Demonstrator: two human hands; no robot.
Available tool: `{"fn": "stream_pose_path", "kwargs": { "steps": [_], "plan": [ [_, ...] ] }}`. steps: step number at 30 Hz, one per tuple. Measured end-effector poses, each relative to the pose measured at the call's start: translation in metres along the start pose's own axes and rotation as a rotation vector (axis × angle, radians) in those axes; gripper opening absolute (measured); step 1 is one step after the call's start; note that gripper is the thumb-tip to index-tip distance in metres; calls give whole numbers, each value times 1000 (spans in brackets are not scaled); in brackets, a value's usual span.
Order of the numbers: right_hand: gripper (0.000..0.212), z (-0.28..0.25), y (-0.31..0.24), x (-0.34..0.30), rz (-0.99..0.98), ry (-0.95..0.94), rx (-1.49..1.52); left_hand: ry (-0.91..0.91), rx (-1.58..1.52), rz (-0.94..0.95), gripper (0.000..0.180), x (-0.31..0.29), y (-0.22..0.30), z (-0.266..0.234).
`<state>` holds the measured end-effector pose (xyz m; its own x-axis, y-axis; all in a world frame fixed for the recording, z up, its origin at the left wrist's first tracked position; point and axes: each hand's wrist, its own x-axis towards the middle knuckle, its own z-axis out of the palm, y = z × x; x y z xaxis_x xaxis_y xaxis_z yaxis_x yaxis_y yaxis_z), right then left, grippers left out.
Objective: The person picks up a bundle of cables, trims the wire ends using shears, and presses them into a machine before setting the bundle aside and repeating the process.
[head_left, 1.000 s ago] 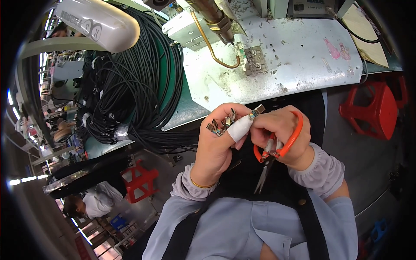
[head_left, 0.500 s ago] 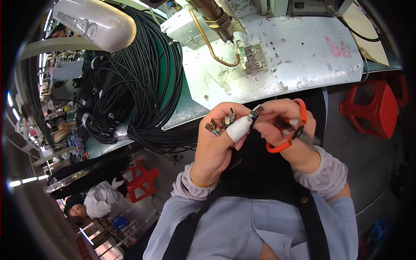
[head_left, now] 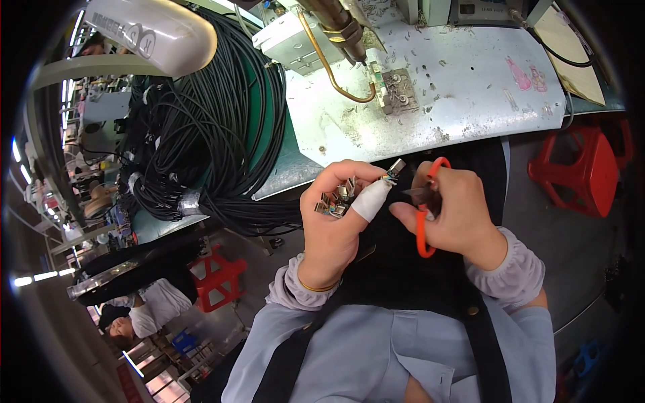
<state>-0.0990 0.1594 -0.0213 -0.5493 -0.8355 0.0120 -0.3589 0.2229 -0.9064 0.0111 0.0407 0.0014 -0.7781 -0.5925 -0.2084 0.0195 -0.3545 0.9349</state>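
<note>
My left hand (head_left: 329, 232), its thumb wrapped in white tape (head_left: 371, 201), is closed around several small metal plug connectors (head_left: 345, 193) with short coloured wires. One metal connector (head_left: 397, 166) sticks out between the taped thumb and the forefinger. To the right of it, my right hand (head_left: 465, 209) grips a pair of scissors (head_left: 421, 234) with orange handles. The dark blades point left toward the pinched connector, a small gap away from it. Where the fingers curl round the handles, part of the scissors is hidden.
A metal worktable (head_left: 430, 127) with scattered bits lies ahead, bearing a machine head (head_left: 339, 33) and a bent copper-coloured tube (head_left: 329, 74). Thick bundles of black cable (head_left: 195, 127) lie on the left. A red stool (head_left: 579, 171) stands right; another person (head_left: 158, 309) is at far left.
My right hand has drawn away to the right from the left hand. The scissors have swung round, their blades now pointing left instead of right. The left hand keeps its hold on the connectors.
</note>
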Motion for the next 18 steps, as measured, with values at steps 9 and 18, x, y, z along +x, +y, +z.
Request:
{"fn": "stream_pose_path", "kwargs": {
  "steps": [9, 18],
  "plan": [
    [29, 10, -3, -2, 20, 43, -154, 3, 131, 190, 17, -2, -6, 3],
    [20, 17, 4, -3, -12, 60, -40, 25, 297, 286, 16, 5, -7, 1]
  ]
}}
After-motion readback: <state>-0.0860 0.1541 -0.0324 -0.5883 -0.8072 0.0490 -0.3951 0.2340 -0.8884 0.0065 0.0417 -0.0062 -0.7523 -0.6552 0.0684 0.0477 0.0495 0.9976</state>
